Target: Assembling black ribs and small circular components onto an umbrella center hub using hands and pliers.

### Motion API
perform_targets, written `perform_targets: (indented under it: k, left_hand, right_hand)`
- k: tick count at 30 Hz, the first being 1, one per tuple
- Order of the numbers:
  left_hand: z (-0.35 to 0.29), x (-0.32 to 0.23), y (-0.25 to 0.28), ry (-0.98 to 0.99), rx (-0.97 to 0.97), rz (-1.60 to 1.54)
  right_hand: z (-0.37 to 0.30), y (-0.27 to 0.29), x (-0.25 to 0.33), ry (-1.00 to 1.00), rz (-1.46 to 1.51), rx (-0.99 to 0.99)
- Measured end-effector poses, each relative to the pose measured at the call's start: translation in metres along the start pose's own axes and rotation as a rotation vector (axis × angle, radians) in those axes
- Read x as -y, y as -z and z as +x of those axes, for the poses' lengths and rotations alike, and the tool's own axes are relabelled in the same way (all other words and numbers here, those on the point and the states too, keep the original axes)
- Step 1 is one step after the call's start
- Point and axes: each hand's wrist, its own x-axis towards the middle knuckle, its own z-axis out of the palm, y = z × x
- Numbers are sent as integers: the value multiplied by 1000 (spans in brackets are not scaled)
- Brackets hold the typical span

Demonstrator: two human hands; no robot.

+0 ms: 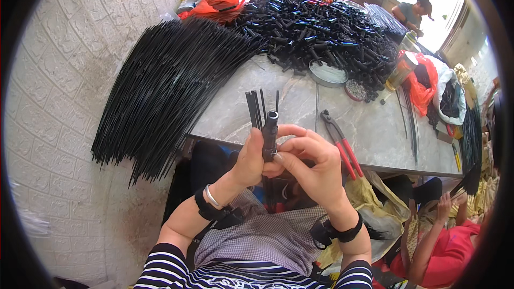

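My left hand (247, 160) is closed around several thin black rods (252, 108), which stand upright from its grip. Against the rods it also holds a black tubular fitting (270, 135), whose round open end points up. My right hand (315, 163) is closed in a pinch, thumb and forefinger at the fitting's lower part. Any small piece between those fingertips is too small to make out. Both hands are just off the table's near edge. On the table to their right lie end-cutting pincers (342, 147) with red handles.
A large sheaf of black rods (166, 85) overhangs the marble-patterned table (235, 107) at left. Behind is a heap of black fittings (321, 32), with a round tin (328, 74) and a small dish (355, 90) before it. Other people sit at the far side and lower right.
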Motion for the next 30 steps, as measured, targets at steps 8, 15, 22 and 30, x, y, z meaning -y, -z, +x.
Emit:
perform_targets:
  k: [8,15,22,30]
  left_hand:
    - [1,3,3,6,85,178]
    - [1,16,29,-143,52,86]
    - [4,15,26,-149,55,153]
    - [5,15,32,-152,-108,113]
  right_hand:
    - [-9,4,-18,-382,278,23]
    - [-55,88,-74,-265,-1241,19]
    - [-64,93,-86,-419,-1080,63]
    - [-69,89,26,-886,493,369]
